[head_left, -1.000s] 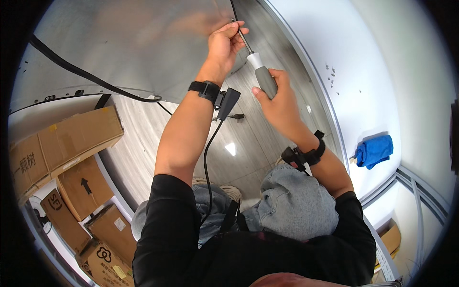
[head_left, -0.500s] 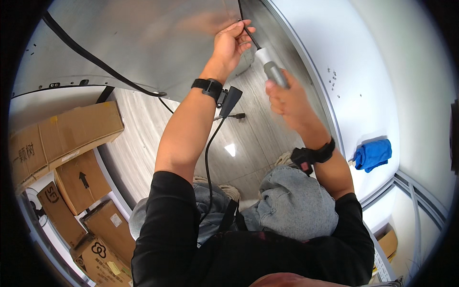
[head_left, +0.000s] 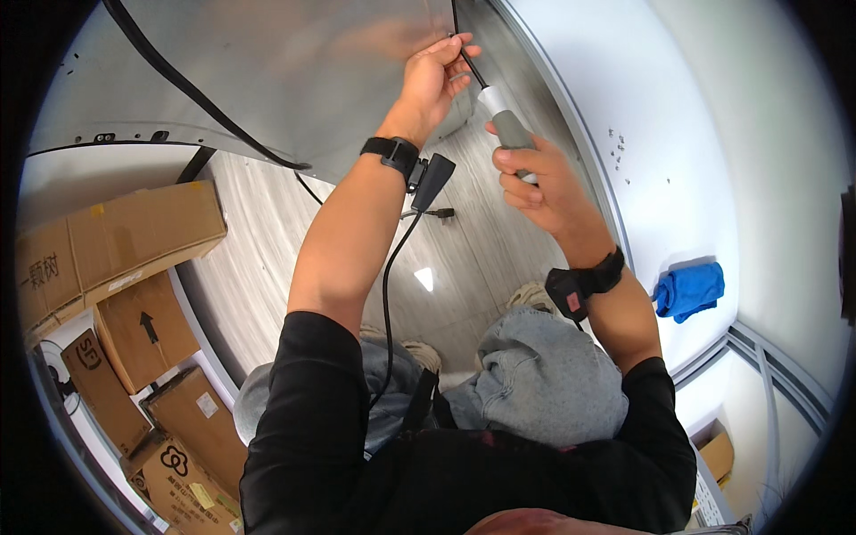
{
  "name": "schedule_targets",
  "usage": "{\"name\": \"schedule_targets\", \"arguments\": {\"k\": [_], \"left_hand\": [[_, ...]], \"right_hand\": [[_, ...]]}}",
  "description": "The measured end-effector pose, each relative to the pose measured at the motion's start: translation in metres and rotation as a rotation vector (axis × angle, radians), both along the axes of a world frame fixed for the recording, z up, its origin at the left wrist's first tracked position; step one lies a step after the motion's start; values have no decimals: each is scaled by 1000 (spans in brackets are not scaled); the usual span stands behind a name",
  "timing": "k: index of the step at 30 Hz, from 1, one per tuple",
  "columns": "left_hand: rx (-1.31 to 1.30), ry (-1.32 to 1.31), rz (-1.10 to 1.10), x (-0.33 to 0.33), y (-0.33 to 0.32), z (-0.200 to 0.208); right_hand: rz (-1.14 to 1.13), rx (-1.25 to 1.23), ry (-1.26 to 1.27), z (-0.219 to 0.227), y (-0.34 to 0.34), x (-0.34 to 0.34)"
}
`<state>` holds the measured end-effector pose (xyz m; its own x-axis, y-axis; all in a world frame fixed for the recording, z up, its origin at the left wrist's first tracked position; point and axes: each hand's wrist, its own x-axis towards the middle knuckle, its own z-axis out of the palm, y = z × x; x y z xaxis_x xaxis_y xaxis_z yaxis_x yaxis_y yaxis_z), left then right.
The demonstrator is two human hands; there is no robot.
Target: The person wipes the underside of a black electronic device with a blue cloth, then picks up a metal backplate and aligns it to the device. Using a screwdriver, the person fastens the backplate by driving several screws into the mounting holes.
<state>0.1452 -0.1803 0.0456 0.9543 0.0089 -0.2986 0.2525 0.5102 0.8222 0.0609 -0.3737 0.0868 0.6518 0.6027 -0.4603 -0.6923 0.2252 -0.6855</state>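
Your right hand (head_left: pixel 535 178) has its fingers clenched around the grey handle of a screwdriver (head_left: pixel 499 116), whose thin dark shaft runs up and to the left toward the top edge of the grey metal panel (head_left: pixel 294 80). Your left hand (head_left: pixel 432 76) is raised at that same spot, fingertips pinched around the upper end of the shaft where it meets the panel; what lies under the tip is too small to tell. Each wrist carries a black strap, and from the one on your left wrist (head_left: pixel 392 153) a black cable (head_left: pixel 388 294) hangs down toward your lap. A second black cable (head_left: pixel 196 94) curves across the panel's face well to the left of your hands. Below your arms lies pale wood-grain flooring (head_left: pixel 259 259), with brown cardboard boxes (head_left: pixel 116 241) stacked at the left. To the right a white surface (head_left: pixel 678 160) bears a crumpled blue cloth (head_left: pixel 688 290), well apart from the screwdriver.
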Motion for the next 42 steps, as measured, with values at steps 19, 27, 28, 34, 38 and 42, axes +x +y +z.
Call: {"name": "schedule_targets", "arguments": {"k": [19,27,28,34,38,42], "left_hand": [[504,101,-291,-100,72,30],[713,456,-345,-207,182,10],[742,481,-326,-212,194,-3],[1509,36,270,-213,232,-85],[905,240,-17,-201,227,-42],[1045,69,-8,-207,255,-72]], "right_hand": [[272,-339,-186,-12,9,-14],[514,-327,-589,-7,45,-15],[502,-306,-629,-5,51,-16],[529,-289,-713,12,93,-18],[508,-256,-690,10,103,-34],[523,-309,-595,-4,98,-40]]}}
